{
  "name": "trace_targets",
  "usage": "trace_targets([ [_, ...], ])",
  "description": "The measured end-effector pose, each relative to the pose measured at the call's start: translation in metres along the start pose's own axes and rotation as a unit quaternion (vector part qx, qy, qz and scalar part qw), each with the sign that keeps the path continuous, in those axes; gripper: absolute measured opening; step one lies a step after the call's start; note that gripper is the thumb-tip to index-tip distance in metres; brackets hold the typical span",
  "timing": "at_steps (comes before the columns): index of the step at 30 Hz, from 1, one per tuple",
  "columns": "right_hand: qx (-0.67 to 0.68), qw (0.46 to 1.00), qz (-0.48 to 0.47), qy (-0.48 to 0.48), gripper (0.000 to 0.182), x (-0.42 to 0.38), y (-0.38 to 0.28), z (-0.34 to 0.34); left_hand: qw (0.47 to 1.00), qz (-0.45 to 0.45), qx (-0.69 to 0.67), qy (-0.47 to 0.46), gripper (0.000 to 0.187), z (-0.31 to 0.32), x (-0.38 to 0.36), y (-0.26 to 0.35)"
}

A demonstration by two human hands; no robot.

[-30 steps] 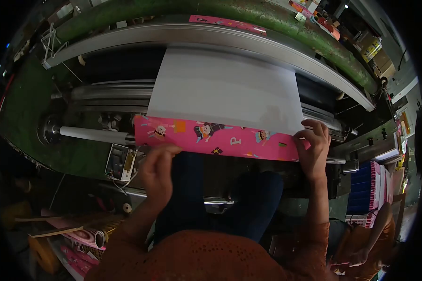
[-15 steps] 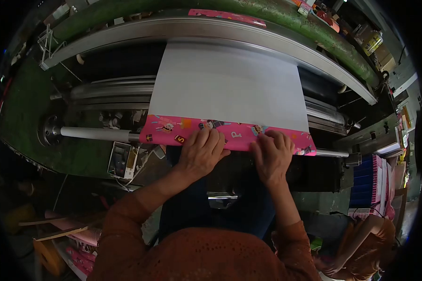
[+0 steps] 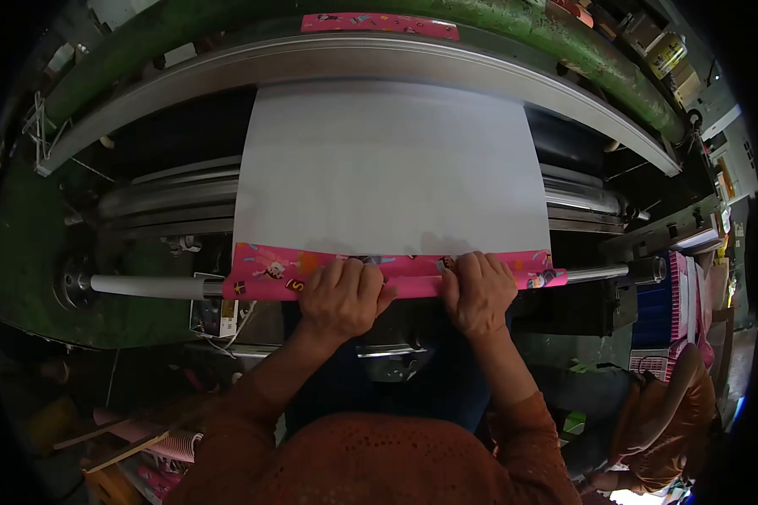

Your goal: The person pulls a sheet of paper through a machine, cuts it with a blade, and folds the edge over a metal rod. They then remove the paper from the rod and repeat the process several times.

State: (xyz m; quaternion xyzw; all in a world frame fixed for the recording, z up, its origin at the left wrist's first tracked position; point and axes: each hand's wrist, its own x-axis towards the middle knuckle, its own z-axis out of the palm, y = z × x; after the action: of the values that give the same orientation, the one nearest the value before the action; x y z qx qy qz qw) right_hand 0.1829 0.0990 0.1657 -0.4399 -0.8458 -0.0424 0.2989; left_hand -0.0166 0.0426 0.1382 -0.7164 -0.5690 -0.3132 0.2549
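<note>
A wide white sheet (image 3: 387, 168) comes down from under a metal crossbar to a pink printed edge (image 3: 265, 273) with cartoon figures and letters. That pink part lies over a horizontal shaft (image 3: 598, 273) in front of me. My left hand (image 3: 343, 296) is closed over the pink edge left of centre, fingers curled over the top and thumb pointing right. To its right, my right hand (image 3: 480, 293) grips the same edge, knuckles up and thumb toward the left hand. The undersides of both hands' grips are hidden. A short pink gap shows between the thumbs.
A white tube (image 3: 147, 286) sits on the shaft's left part, by a round flange (image 3: 77, 282). Behind are metal rollers (image 3: 177, 198), the crossbar (image 3: 379, 59) and a green beam (image 3: 531, 38). A small box (image 3: 215, 316) stands below left. Another person (image 3: 669, 421) is at lower right.
The pink edge now wraps more closely round the shaft, with less of it lying flat. Both hands have curled tighter over it. The whole view has shifted slightly.
</note>
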Motion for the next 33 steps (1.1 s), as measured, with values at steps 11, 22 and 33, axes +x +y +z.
trace_targets([
  [11, 0.034, 0.998, 0.004, -0.048, 0.03, 0.034, -0.002, -0.014, 0.975, -0.117, -0.184, -0.05, 0.024, -0.02, 0.032, -0.006],
  [22, -0.016, 0.995, -0.013, 0.095, 0.039, 0.058, 0.031, -0.014, 0.987, -0.091, -0.061, -0.12, 0.055, -0.009, 0.059, 0.018],
  [33, -0.076, 0.994, 0.05, 0.065, 0.051, 0.052, 0.042, -0.009, 0.991, -0.008, -0.045, -0.127, 0.056, -0.009, 0.041, 0.05],
])
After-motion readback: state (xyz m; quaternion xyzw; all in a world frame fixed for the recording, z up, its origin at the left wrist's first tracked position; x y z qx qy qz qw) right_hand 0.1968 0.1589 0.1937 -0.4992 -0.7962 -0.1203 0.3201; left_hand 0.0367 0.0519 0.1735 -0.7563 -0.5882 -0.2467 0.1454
